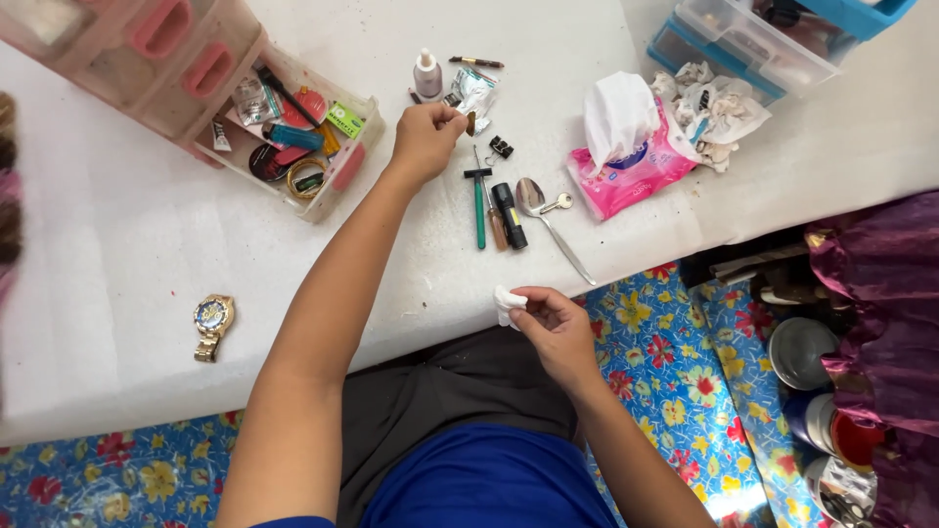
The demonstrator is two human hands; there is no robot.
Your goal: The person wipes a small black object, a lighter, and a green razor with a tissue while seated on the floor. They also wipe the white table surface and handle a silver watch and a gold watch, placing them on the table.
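My left hand (426, 140) stretched far over white table (127, 235), fingers pinched on small brown item (470, 123), kind unclear; green-handled tool (479, 205), black flashlight (509, 215), spoon (544, 215) just beside. My right hand (554, 323) at near table edge, pinching white tissue wad (508, 303); gold watch (212, 324) well apart left, open surface around it

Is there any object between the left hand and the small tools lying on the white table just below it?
Nothing visible does. The left hand is over the white table, pinching something small I cannot identify. The green-handled tool and black flashlight lie just beside it, with only bare table between. The right hand holds a white wad apart.
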